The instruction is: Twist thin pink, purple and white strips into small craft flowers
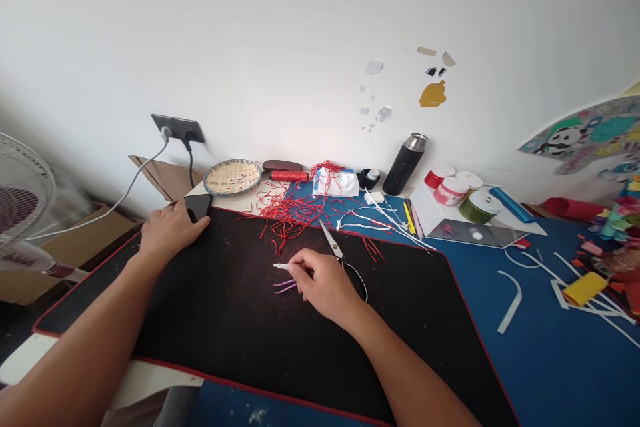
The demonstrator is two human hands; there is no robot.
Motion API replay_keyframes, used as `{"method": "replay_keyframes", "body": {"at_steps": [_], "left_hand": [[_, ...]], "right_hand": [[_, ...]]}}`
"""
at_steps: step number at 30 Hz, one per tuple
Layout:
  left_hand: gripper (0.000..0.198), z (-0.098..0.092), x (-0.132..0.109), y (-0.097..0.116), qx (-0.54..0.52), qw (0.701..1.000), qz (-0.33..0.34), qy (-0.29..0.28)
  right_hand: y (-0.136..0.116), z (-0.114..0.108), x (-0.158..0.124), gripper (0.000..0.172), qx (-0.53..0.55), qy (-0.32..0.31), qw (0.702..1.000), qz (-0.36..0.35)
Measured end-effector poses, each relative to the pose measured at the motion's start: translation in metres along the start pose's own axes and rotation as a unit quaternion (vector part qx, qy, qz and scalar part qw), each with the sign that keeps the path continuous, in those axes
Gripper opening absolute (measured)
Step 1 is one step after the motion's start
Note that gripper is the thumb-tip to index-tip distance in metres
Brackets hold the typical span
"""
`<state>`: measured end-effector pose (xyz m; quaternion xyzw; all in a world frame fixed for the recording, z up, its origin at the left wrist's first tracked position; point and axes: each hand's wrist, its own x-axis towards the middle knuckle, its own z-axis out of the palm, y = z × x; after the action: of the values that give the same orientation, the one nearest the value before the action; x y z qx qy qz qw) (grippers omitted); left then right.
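Observation:
My left hand (171,228) is at the mat's far left corner, its fingers and thumb closed around a dark flat phone (201,204). Over the middle of the black mat (220,320), my right hand (320,279) pinches a small white strip (281,266) between thumb and fingers. Two purple prongs, like tweezers (285,287), stick out from under that hand; whether it grips them too is hidden. Scissors (331,239) lie just behind the right hand, blades pointing away and one handle loop partly covered. Loose red cords (287,217) are heaped beyond the hands.
Along the wall stand a woven basket (233,178), a red thread spool (290,176), a white packet (336,182) and a black flask (406,165). Cord spools (453,191) sit on a white box at right. White strips (511,303) lie farther right. A fan (23,193) is at left.

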<state>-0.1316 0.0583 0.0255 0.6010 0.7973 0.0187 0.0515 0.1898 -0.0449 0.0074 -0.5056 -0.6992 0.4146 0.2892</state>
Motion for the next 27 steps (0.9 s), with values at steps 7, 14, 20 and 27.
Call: {"method": "replay_keyframes", "body": {"at_steps": [7,14,20,27], "left_hand": [[0.081,0.003,0.009,0.006,-0.006,1.0,-0.01,0.01],[0.079,0.008,0.013,0.005,-0.012,0.999,-0.008,0.031],[0.07,0.006,-0.005,0.01,-0.068,0.98,0.047,0.18],[0.039,0.0,-0.069,0.084,-0.325,0.886,0.33,0.003]], "right_hand": [[-0.003,-0.002,0.0,0.016,-0.02,0.004,1.0,-0.002],[-0.005,-0.003,-0.001,0.014,-0.025,0.002,1.0,-0.015],[-0.003,-0.003,0.0,0.014,-0.009,0.007,1.0,-0.017],[0.006,-0.001,0.002,0.015,0.039,0.012,0.999,-0.002]]}}
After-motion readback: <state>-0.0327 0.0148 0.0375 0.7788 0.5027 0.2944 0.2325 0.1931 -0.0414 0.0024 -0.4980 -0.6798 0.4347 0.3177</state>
